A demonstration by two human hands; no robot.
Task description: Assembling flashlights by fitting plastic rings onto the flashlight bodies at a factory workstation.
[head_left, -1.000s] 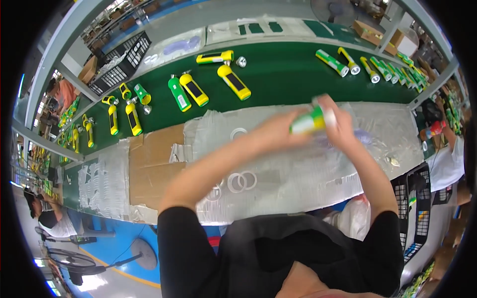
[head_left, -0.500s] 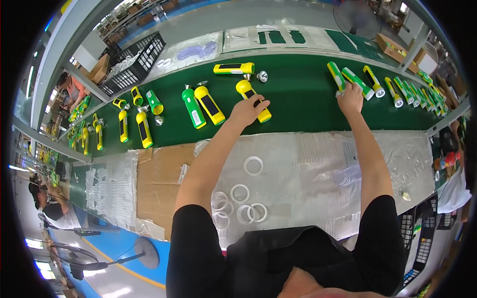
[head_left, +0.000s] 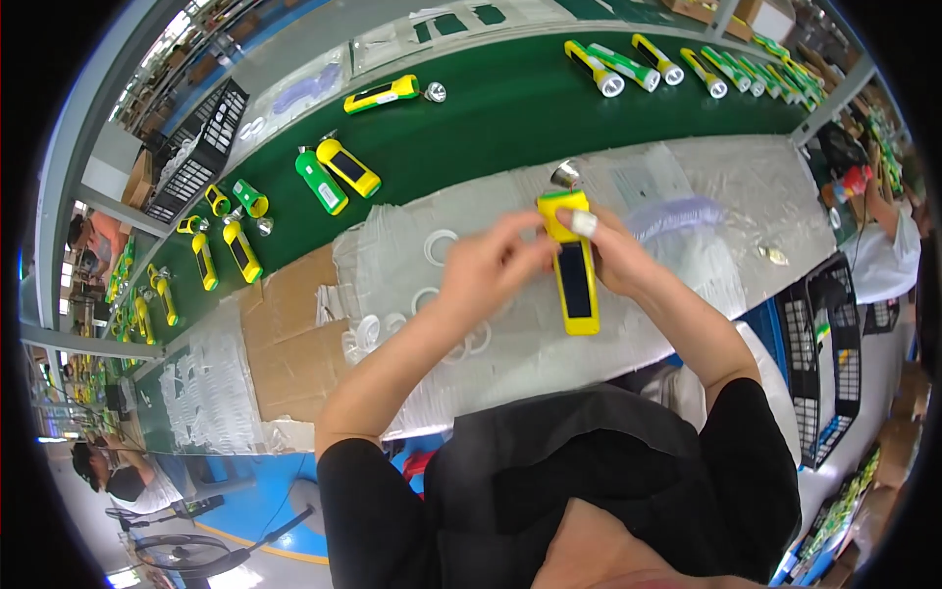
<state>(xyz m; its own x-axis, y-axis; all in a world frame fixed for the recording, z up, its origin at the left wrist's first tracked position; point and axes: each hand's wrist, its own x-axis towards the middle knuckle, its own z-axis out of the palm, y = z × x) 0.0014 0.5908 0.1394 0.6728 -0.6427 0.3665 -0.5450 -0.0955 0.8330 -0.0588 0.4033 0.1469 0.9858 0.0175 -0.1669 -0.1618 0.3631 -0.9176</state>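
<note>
In the head view, your right hand grips a long yellow flashlight body with a black rectangular panel, the thumb, wrapped in a white band, lying across its upper end. The body is above the clear plastic sheeting in front of you, with a shiny silver reflector cup at its far end. Your left hand has its fingers bent close beside the body; you cannot tell whether they touch it. Flat white plastic rings lie near your left forearm, and a curved row of thin violet-tinted pieces lies beyond your right hand.
</note>
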